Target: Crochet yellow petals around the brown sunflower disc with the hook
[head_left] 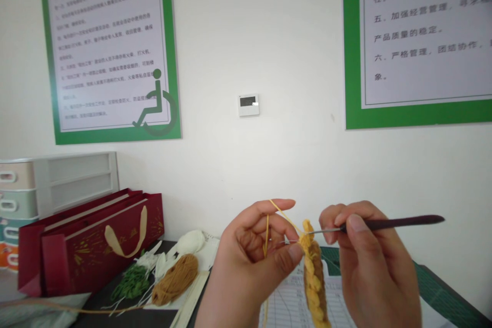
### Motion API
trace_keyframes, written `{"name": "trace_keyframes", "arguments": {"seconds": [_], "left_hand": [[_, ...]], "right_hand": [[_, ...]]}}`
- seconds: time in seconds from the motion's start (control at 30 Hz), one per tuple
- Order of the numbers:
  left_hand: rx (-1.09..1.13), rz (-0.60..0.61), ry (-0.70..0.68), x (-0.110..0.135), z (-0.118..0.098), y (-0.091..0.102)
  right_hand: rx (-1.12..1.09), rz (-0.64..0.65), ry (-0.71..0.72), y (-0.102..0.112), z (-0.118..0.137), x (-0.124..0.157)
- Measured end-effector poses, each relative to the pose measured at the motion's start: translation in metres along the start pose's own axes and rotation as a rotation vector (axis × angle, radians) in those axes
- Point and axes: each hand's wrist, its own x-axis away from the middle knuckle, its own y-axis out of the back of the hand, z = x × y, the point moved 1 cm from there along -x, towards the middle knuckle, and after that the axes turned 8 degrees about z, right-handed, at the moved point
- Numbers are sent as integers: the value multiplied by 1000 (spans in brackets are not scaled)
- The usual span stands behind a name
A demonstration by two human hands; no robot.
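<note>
My left hand (pixel 261 256) pinches the top of a narrow yellow and brown crochet piece (pixel 315 287) between thumb and finger. Yellow yarn (pixel 282 211) runs over its raised index finger and down across the palm. My right hand (pixel 372 261) grips a crochet hook (pixel 400 223) by its dark handle. The hook's metal shaft points left, its tip at the top stitches of the piece. The crochet piece hangs down between both hands, and its lower end leaves the view at the bottom.
A brown yarn skein (pixel 176 279), a white yarn ball (pixel 191 241) and a green yarn bundle (pixel 131 282) lie at left. Behind them stand dark red gift bags (pixel 111 246) and a drawer unit (pixel 77 179). Printed paper (pixel 286 297) and a green mat (pixel 438 292) lie beneath the hands.
</note>
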Motion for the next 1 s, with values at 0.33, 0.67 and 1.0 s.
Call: {"name": "trace_keyframes", "arguments": {"seconds": [0.33, 0.67, 1.0], "left_hand": [[-31, 40, 20, 0, 1, 2], [-59, 68, -8, 1, 1, 2], [-90, 82, -1, 0, 2, 4]], "right_hand": [[-17, 84, -2, 7, 5, 7], [-58, 132, -134, 6, 0, 2], [276, 15, 197, 2, 16, 12]]}}
